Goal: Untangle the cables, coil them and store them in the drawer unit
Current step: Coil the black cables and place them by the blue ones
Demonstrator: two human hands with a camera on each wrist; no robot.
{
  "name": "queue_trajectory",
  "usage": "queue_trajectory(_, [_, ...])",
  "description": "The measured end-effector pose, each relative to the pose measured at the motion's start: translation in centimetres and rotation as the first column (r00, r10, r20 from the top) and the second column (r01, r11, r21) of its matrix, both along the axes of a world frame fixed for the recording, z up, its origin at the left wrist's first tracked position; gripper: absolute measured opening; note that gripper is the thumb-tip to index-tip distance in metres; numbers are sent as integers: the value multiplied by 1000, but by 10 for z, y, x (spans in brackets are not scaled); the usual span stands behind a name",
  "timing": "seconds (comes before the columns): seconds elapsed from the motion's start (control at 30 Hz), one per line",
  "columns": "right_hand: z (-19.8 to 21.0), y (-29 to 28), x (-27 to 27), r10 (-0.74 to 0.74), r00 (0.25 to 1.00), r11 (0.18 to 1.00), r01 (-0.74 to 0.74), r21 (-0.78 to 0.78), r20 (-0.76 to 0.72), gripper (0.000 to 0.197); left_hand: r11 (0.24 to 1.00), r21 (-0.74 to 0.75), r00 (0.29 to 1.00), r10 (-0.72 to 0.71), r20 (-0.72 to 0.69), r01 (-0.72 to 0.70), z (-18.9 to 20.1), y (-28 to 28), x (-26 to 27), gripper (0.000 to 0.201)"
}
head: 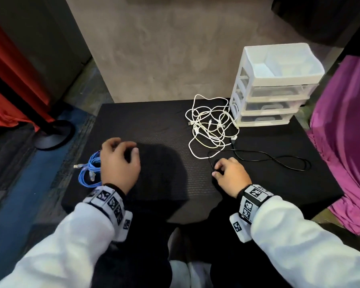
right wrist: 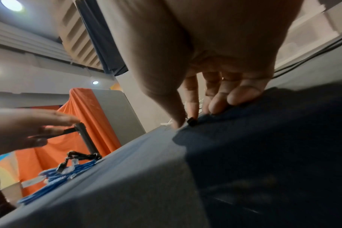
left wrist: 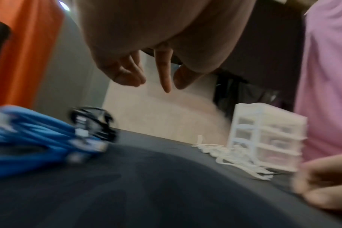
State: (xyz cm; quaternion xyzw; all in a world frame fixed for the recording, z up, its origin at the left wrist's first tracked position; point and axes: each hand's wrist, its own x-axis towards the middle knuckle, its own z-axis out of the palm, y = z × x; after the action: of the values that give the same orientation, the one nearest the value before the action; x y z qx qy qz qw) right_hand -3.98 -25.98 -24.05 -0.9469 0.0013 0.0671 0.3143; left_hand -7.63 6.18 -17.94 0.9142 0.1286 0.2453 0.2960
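Matt black textured mat (head: 154,125) is being seen. Drawer unit (head: 276,84) is showing as translucent white plastic. White cables (head: 210,125), black cable (head: 279,161) and blue cable (head: 89,169) are showing smooth sheaths. Draped purple cloth (head: 345,132) is appearing soft.

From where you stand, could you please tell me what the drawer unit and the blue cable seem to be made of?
The drawer unit looks like plastic: a white, matt frame around clear, see-through drawers whose insides show dimly. The blue cable seems to have a smooth, flexible plastic or rubber jacket, as it bends into loose loops, and its ends carry clear plugs, probably hard plastic.
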Motion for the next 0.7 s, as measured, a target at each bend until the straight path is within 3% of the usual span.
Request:
queue_trajectory(0.1, [9, 16, -9, 30, 999, 1000, -30, 2, -39, 20, 966, -182, 982, -190, -12, 185, -14, -51, -18, 11])
queue_trajectory(0.17, [14, 28, -27, 212, 974, 969, -199, 148, -80, 21, 911, -277, 942, -332, -53, 305, -28, -80, -31, 13])
queue_trajectory(0.23, [24, 37, -48, 470, 875, 852, -415, 318, -117, 15, 873, -314, 894, -429, -128, 374, -43, -97, -43, 19])
queue_trajectory(0.27, [28, 37, -51, 516, 852, 825, -466, 321, -91, 11, 871, -306, 873, -451, -187, 385, -51, -99, -45, 22])
queue_trajectory(0.33, [23, 24, -36, 366, 929, 897, -368, 244, 55, 17, 879, -263, 826, -467, -316, 396, -60, -96, -49, 24])
queue_trajectory(0.4, [16, 0, -9, 90, 981, 987, -112, 118, 174, 24, 885, -238, 792, -464, -397, 399, -60, -90, -51, 27])
queue_trajectory(0.47, [13, -24, 10, -45, 996, 998, 48, -32, 77, 32, 890, -242, 791, -455, -409, 387, -57, -86, -52, 25])
queue_trajectory(0.53, [5, -41, 17, -38, 997, 987, 28, -157, -63, 32, 893, -248, 795, -448, -408, 376, -55, -85, -52, 24])
queue_trajectory(0.63, [-1, -41, 11, -33, 998, 981, 21, -192, -55, 5, 893, -270, 800, -444, -404, 360, -51, -89, -53, 23])
queue_trajectory(0.7, [3, -35, 1, -30, 999, 970, 20, -244, -37, 11, 890, -291, 821, -442, -363, 351, -46, -94, -57, 21])
